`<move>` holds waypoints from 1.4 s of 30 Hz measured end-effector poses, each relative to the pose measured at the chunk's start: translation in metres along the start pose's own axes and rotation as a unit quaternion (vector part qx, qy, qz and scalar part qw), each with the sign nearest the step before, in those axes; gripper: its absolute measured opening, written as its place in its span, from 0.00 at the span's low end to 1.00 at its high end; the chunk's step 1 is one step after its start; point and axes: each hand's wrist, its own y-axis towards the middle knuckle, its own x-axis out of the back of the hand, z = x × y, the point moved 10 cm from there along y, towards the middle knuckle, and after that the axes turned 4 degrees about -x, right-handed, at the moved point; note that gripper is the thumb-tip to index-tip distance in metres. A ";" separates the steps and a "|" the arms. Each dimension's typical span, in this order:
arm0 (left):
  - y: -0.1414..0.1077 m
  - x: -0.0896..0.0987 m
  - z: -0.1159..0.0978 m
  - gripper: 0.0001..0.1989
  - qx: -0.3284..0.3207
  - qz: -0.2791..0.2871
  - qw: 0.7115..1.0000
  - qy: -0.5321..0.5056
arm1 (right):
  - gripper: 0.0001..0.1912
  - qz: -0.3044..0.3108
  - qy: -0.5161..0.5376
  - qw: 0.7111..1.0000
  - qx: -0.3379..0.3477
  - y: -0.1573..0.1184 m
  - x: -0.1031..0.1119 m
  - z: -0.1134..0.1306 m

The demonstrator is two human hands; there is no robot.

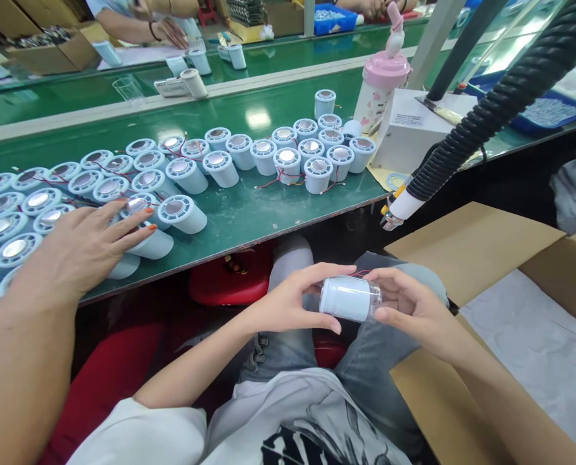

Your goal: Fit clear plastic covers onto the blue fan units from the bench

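Observation:
Above my lap, both hands hold a light-blue cylindrical housing (347, 299) lying on its side, with a clear plastic end on its right and thin red wires behind it. My left hand (301, 298) is closed around its left end, thumb below and fingers above. At the clear right end, my right hand (409, 303) grips with thumb and curled fingers. Many similar light-blue housings (223, 169) with ribbed ring tops, some trailing red wires, stand on the green workbench (263, 216) in front of me.
A co-worker's hand (92, 236) rests over housings at left. A black flexible hose (482, 110) with a white nozzle hangs at right, above an open cardboard box (482, 248). A pink-lidded bottle (383, 81) stands by a white device (414, 129). Another person's hand (169, 32) works across the bench.

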 end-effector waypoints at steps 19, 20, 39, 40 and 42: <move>-0.001 -0.001 -0.012 0.33 0.003 -0.009 0.999 0.032 | 0.24 0.025 0.144 0.979 -0.142 0.008 -0.015 -0.034; -0.001 0.000 -0.013 0.33 -0.003 -0.010 1.000 0.029 | 0.25 0.023 0.153 0.977 -0.150 0.008 -0.016 -0.035; -0.004 0.000 -0.012 0.26 0.020 -0.049 0.998 0.020 | 0.33 0.074 0.177 0.945 -0.266 -0.003 -0.038 -0.059; -0.005 0.000 -0.009 0.26 0.041 -0.055 0.998 0.007 | 0.29 0.047 0.127 0.963 -0.232 -0.001 -0.029 -0.058; -0.008 -0.001 -0.002 0.26 0.079 -0.060 0.995 -0.017 | 0.15 -0.035 0.002 0.994 -0.101 0.005 -0.006 -0.039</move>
